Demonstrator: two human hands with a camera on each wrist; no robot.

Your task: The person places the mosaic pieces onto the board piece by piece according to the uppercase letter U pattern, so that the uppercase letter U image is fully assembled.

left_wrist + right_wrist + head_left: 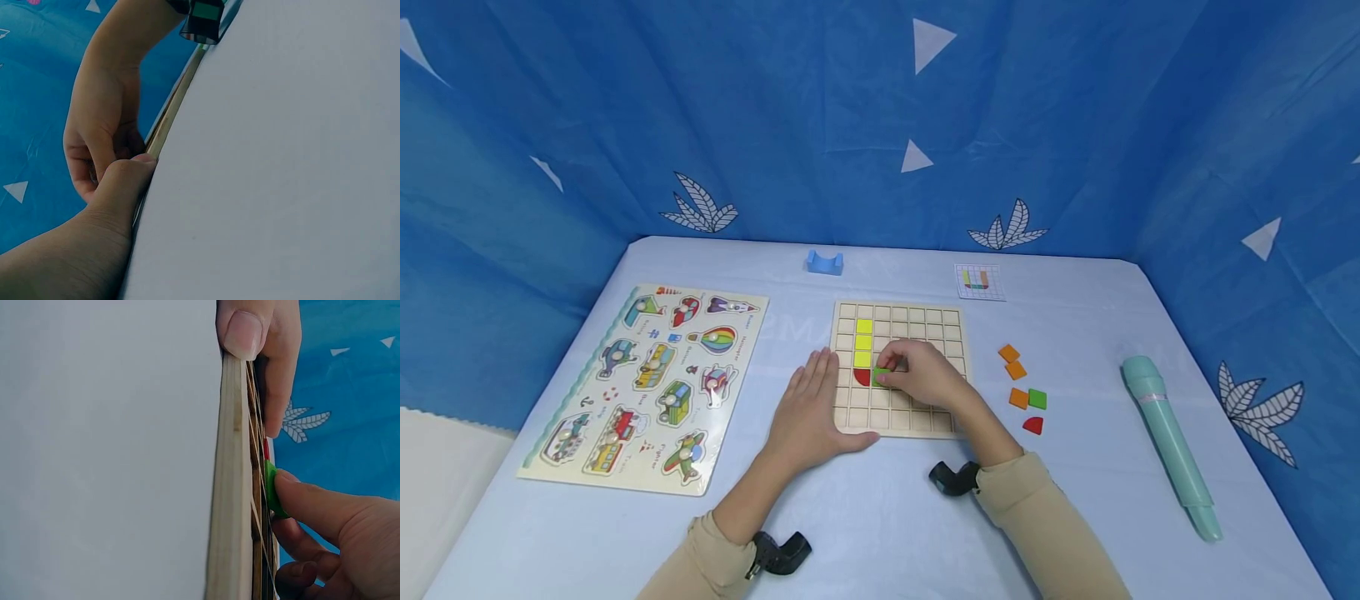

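Observation:
A wooden grid board [901, 423] lies on the table, with yellow square tiles [863, 342] in a column and a red quarter-circle tile [862, 377] just below them. My left hand [808, 408] rests at the board's left side, fingers straight along the edge and thumb on the front edge. With thumb and fingers my right hand [925, 375] pinches a green square tile [274, 490] at the grid, right beside the red tile. In the right wrist view the green tile stands tilted at the board's surface.
Right of the board lie orange tiles [1018, 397], a green tile [1037, 399] and a red quarter-circle [1033, 426]. A pattern card [980, 282] and blue block [825, 263] sit behind. A picture puzzle [647, 383] lies left, a teal microphone-shaped object [1172, 446] far right.

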